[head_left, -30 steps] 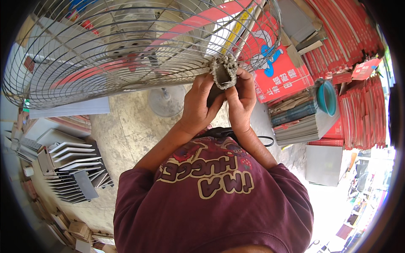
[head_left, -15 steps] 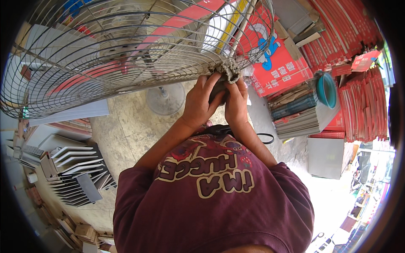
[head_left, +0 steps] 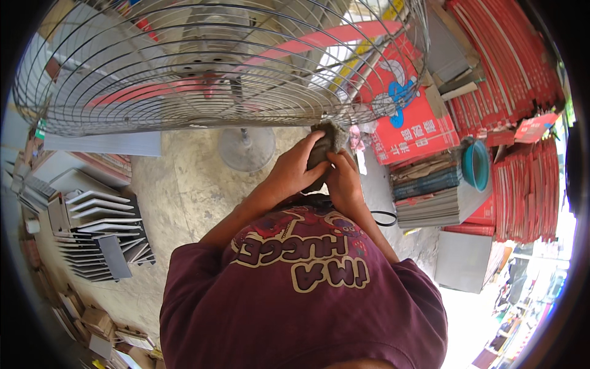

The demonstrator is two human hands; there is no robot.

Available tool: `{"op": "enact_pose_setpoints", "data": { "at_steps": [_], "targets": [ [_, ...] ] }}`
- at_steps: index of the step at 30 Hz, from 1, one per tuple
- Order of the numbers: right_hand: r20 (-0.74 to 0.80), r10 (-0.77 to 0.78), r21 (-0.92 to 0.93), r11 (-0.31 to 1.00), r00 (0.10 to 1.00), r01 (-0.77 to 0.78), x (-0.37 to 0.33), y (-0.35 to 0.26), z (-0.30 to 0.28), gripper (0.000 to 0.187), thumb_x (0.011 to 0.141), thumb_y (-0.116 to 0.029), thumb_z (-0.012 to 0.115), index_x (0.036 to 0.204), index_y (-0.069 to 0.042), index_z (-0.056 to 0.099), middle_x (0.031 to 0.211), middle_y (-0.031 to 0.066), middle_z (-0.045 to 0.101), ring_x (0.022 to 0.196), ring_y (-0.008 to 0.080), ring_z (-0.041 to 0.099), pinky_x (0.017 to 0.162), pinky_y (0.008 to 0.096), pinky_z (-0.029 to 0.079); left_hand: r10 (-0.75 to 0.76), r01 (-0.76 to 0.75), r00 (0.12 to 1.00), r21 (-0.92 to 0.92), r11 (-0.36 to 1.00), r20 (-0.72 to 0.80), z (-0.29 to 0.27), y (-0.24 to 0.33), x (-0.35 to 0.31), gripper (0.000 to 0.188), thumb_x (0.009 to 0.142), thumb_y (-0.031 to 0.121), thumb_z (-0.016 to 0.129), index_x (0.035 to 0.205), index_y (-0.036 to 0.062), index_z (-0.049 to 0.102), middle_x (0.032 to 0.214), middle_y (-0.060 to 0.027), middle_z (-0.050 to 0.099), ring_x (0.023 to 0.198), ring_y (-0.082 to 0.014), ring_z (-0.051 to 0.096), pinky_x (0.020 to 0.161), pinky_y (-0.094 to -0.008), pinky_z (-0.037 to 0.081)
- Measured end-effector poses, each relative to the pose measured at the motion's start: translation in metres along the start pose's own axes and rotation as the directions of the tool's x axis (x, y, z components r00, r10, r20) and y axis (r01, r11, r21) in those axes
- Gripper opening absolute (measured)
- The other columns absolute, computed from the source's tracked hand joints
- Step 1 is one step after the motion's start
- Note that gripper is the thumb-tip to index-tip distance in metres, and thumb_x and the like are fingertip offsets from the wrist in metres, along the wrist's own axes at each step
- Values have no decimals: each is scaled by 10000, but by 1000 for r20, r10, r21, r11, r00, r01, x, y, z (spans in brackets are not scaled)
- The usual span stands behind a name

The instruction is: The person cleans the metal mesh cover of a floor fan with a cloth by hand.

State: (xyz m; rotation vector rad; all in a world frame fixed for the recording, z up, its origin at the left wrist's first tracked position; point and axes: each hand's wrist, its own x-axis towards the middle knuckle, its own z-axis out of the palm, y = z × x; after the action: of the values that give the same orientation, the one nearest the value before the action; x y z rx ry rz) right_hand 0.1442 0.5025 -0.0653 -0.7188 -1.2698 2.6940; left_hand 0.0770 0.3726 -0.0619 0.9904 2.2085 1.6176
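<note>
A dirty grey-brown rag (head_left: 322,152) is bunched between my two hands just below the rim of a large wire-caged fan (head_left: 203,111). My left hand (head_left: 289,171) is closed round its left side, thumb pressed against it. My right hand (head_left: 345,181) pinches the right side with bent fingers. The rag's top edge lies close under the wire cage; I cannot tell whether it touches. Dusty red blades (head_left: 144,92) show through the cage.
The fan's round base (head_left: 246,150) stands on the stained floor. At right are stacked red boxes (head_left: 525,184), grey tiles (head_left: 430,209) and a teal basin (head_left: 475,165). A rack of tile samples (head_left: 101,234) stands at left. A black strap loop (head_left: 384,218) hangs beside my right forearm.
The rag has come down from the cage rim toward my body, both hands still on it. In view, the fan's cage sits more level and further right.
</note>
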Motion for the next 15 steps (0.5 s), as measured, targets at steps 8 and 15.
{"op": "enact_pose_setpoints", "data": {
  "at_steps": [8,15],
  "targets": [
    [383,-170,-221,937,908,269,-29,-19,44,454,829,23,571,1239,-54,392,1171,74,505,1085,157,487,911,304,395,191,-211,959,-77,974,-211,-44,26,-32,640,725,111,701,1276,29,387,1143,-202,545,1033,-343,566,843,-355,460],
    [717,-334,-317,625,612,713,-33,-35,97,423,763,34,629,1163,-24,506,1134,100,530,1072,184,503,883,306,422,443,-448,770,105,888,-459,-71,34,-54,586,682,35,711,1188,-4,418,995,-184,569,854,-338,601,717,-354,470]
  ]
}}
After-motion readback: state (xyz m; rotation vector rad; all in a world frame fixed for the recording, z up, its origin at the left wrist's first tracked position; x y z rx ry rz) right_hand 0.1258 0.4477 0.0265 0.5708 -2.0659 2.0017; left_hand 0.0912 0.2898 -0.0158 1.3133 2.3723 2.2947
